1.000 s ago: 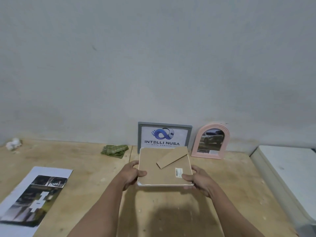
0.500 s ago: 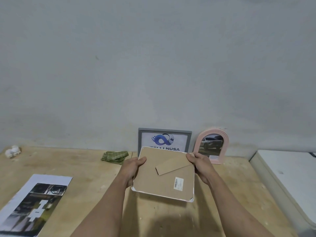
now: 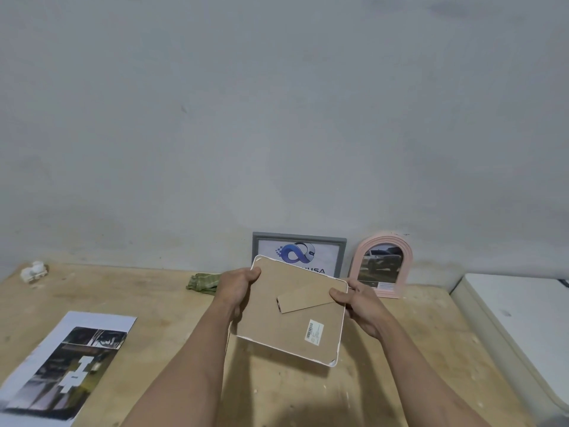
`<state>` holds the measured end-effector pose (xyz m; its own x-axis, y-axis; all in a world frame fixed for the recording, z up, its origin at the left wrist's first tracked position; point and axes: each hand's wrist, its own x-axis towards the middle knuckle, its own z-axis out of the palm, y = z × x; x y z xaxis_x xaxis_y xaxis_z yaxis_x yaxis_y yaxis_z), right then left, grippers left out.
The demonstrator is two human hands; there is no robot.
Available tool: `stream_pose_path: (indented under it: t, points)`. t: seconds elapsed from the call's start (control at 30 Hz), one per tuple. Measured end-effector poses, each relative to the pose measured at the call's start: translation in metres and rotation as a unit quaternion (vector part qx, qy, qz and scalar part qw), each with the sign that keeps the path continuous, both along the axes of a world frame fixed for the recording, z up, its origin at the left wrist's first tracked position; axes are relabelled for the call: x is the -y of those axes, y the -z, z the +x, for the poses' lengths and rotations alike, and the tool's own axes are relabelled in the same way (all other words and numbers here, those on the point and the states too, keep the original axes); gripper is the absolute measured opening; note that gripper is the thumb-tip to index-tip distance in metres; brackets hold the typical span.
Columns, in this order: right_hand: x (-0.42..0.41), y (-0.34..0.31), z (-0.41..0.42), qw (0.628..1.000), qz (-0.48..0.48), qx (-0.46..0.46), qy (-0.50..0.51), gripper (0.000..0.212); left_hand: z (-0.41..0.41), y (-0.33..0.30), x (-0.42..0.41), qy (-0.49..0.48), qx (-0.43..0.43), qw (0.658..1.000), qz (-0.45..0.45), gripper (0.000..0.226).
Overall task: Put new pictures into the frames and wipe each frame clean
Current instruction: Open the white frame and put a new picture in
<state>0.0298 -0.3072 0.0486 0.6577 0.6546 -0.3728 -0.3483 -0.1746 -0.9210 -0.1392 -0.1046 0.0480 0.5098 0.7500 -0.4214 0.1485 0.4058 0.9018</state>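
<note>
I hold a white square frame (image 3: 289,322) above the table with its brown cardboard back and folded stand facing me, tilted down to the right. My left hand (image 3: 235,288) grips its upper left corner. My right hand (image 3: 354,303) grips its right edge, thumb on the stand's end. A printed picture sheet (image 3: 66,365) lies flat at the front left. A green cloth (image 3: 203,282) lies crumpled behind my left hand. A grey frame (image 3: 338,251) with a blue logo and a pink arched frame (image 3: 383,263) with a car photo lean on the wall.
The wooden table (image 3: 154,303) runs to a grey wall at the back. A white cabinet top (image 3: 517,328) adjoins the table on the right. A small white lump (image 3: 34,271) sits at the far left corner.
The frame has been lifted from level to a tilt and turned clockwise. Both hands slid from its near corners up to its upper left corner and right edge.
</note>
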Motion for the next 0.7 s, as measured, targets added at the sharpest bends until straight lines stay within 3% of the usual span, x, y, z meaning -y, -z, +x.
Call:
stream_pose_path:
  t: [0.1,0.27,0.37,0.43,0.5,0.53,0.6,0.67,0.7]
  points:
    - [-0.002,-0.003,0.0,1.0,-0.013,0.022,-0.011,0.025,-0.004,0.004,0.001,0.008,-0.01,1.0,-0.003,0.014]
    - [0.002,-0.012,0.007,1.0,0.0,0.016,-0.027,0.026,-0.021,0.0,0.004,0.101,0.068,0.991,-0.052,0.02]
    - [0.002,-0.02,0.005,0.998,0.019,0.02,-0.057,0.027,-0.026,-0.001,0.008,0.062,0.083,0.994,-0.018,0.02]
    - [-0.003,-0.024,0.001,0.996,0.034,0.057,-0.058,0.026,-0.024,-0.002,0.01,0.019,0.027,0.998,0.051,0.015]
    - [-0.013,-0.029,-0.007,0.986,0.029,0.151,-0.059,0.026,-0.02,-0.008,0.013,0.001,-0.082,0.99,0.112,0.022]
    - [-0.019,-0.031,-0.014,0.972,0.011,0.226,-0.057,0.025,-0.017,-0.012,0.017,0.006,-0.115,0.989,0.091,0.037]
    - [-0.028,-0.031,-0.034,0.913,-0.007,0.402,-0.063,0.025,-0.012,-0.024,0.026,0.05,-0.093,0.994,-0.02,0.061]
    - [-0.035,-0.022,-0.058,0.832,0.033,0.542,-0.114,0.024,-0.006,-0.033,0.034,0.066,-0.016,0.993,-0.095,0.06]
    - [-0.036,-0.019,-0.068,0.806,0.054,0.569,-0.156,0.026,-0.002,-0.037,0.036,0.048,0.015,0.993,-0.104,0.051]
